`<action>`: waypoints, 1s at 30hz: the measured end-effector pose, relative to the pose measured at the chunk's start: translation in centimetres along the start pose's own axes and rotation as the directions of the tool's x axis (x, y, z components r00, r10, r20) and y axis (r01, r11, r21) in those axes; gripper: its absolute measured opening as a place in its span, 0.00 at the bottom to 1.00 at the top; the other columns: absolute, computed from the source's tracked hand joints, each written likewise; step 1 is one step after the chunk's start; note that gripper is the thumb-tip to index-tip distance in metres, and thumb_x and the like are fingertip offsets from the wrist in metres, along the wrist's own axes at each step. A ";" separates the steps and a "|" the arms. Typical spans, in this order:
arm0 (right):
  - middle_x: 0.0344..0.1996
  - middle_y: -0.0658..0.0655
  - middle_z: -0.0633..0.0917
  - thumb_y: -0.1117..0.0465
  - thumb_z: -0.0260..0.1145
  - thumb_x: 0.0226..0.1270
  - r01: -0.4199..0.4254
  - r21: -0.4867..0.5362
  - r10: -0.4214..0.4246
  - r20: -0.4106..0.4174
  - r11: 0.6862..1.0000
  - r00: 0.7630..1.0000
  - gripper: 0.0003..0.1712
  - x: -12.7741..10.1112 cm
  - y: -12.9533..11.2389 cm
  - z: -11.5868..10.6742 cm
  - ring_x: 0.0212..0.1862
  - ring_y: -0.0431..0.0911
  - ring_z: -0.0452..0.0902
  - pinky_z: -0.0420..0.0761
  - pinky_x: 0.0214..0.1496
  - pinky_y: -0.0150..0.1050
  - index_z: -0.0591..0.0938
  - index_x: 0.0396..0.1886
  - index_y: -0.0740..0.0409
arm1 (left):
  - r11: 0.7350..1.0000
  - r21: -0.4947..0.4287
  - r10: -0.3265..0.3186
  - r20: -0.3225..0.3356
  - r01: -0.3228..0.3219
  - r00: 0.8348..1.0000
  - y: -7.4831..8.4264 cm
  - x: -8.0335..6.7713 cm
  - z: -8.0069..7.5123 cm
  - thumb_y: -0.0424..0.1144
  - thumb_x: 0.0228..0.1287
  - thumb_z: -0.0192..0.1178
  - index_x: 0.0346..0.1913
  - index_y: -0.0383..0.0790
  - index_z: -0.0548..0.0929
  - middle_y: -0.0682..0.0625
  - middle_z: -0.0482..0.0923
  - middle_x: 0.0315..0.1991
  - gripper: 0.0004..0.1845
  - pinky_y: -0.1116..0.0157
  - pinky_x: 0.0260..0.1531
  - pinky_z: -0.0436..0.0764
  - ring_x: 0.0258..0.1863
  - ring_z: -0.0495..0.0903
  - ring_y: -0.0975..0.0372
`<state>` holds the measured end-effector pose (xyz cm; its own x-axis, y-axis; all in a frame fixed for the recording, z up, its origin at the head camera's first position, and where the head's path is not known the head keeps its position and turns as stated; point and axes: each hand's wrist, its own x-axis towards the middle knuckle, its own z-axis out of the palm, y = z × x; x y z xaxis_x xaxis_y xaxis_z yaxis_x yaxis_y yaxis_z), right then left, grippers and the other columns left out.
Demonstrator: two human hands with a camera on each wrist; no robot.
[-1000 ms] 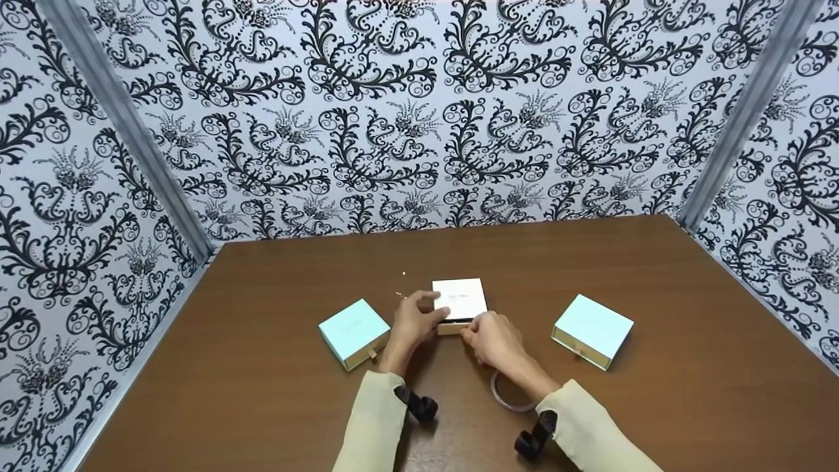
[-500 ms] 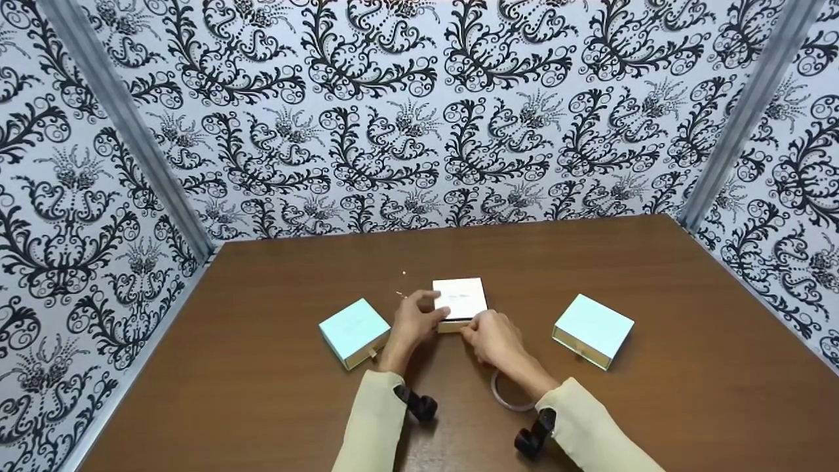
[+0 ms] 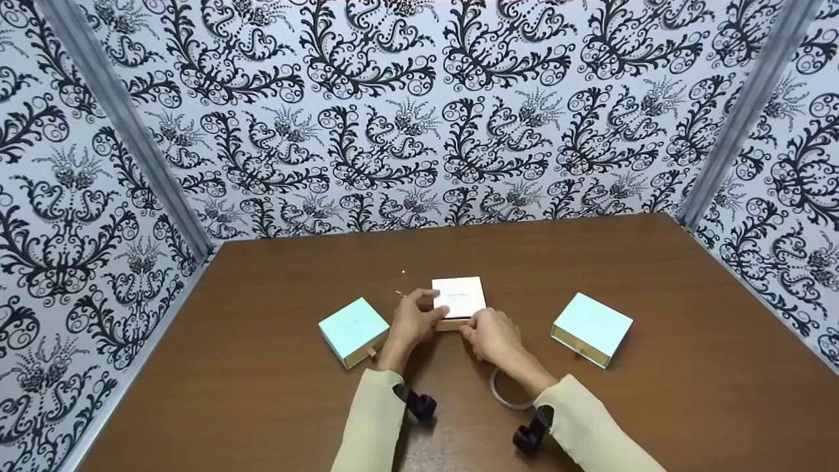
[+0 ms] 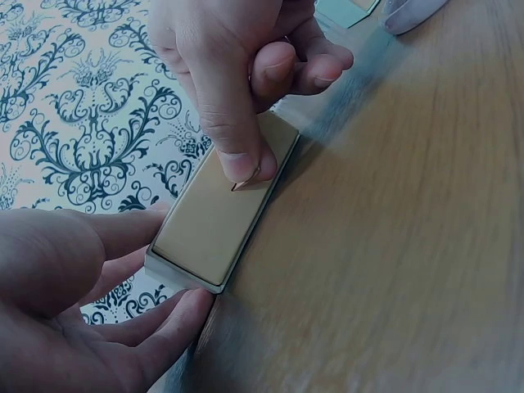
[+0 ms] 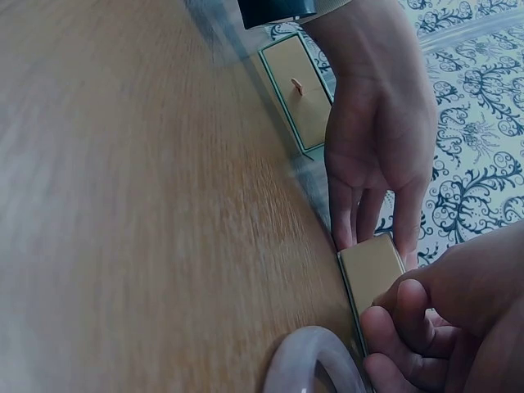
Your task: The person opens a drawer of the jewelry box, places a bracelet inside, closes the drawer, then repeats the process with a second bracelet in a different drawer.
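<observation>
A small white-topped drawer box [image 3: 459,295] lies at the middle of the table. My left hand [image 3: 411,321] grips its left side, thumb near the front of the lid. In the left wrist view the gold drawer front [image 4: 196,229] sits almost flush within the box's sleeve. My right hand [image 3: 495,337] is at the front right of the box, its thumb and index finger pinching the short ribbon pull [image 4: 246,182] on the drawer. What the drawer contains is hidden.
Mint drawer boxes stand left [image 3: 354,331] and right [image 3: 593,328], gold fronts toward me. A pale bangle [image 5: 286,356] lies under my right forearm. Tiny pale items [image 3: 403,271] lie behind my left hand. Patterned walls [image 3: 367,131] enclose the wooden table [image 3: 262,367].
The middle box's drawer has slid slightly inward, and the dark gap beneath its lid edge has narrowed. Both hands keep nearly the same place and hold.
</observation>
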<state>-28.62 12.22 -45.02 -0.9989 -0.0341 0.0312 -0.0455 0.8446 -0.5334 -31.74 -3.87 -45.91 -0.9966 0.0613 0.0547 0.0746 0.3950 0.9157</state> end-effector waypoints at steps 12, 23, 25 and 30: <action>0.05 0.46 0.78 0.55 0.66 0.69 0.012 -0.013 -0.012 -0.015 1.000 1.000 0.20 0.0 0.0 0.1 0.12 0.40 0.75 0.77 0.31 0.44 0.83 0.14 0.50 | 1.000 0.007 0.010 -0.007 -0.010 1.000 -0.2 0.0 0.1 0.39 0.65 0.68 0.59 0.39 0.82 0.39 0.86 0.49 0.20 0.61 0.43 0.82 0.45 0.85 0.54; 0.05 0.45 0.78 0.57 0.65 0.69 -0.001 -0.014 0.001 -0.014 1.000 1.000 0.23 0.3 -0.2 0.1 0.13 0.40 0.75 0.72 0.26 0.38 0.80 0.10 0.51 | 1.000 0.003 0.004 -0.004 -0.004 1.000 -0.1 0.0 -0.1 0.39 0.65 0.68 0.59 0.41 0.82 0.40 0.85 0.50 0.20 0.61 0.42 0.81 0.44 0.84 0.54; 0.05 0.45 0.77 0.57 0.65 0.69 -0.002 -0.012 0.002 -0.013 1.000 1.000 0.24 0.3 -0.2 0.0 0.13 0.39 0.75 0.71 0.25 0.38 0.80 0.10 0.51 | 1.000 0.000 0.002 -0.002 -0.002 1.000 0.0 -0.1 -0.1 0.39 0.65 0.68 0.59 0.42 0.82 0.40 0.85 0.50 0.20 0.60 0.43 0.81 0.44 0.84 0.54; 0.05 0.44 0.77 0.57 0.66 0.69 0.001 -0.021 -0.002 -0.017 1.000 1.000 0.24 0.4 -0.2 0.0 0.13 0.40 0.75 0.73 0.28 0.40 0.80 0.10 0.51 | 1.000 0.015 0.007 -0.010 -0.007 1.000 0.1 -0.1 -0.1 0.39 0.65 0.68 0.59 0.41 0.82 0.40 0.85 0.49 0.20 0.59 0.45 0.81 0.46 0.84 0.53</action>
<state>-29.00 12.02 -44.93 -0.9986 -0.0265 0.0465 -0.0468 0.8556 -0.5155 -31.65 -3.94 -45.79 -0.9964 0.0551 0.0648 0.0817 0.4085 0.9091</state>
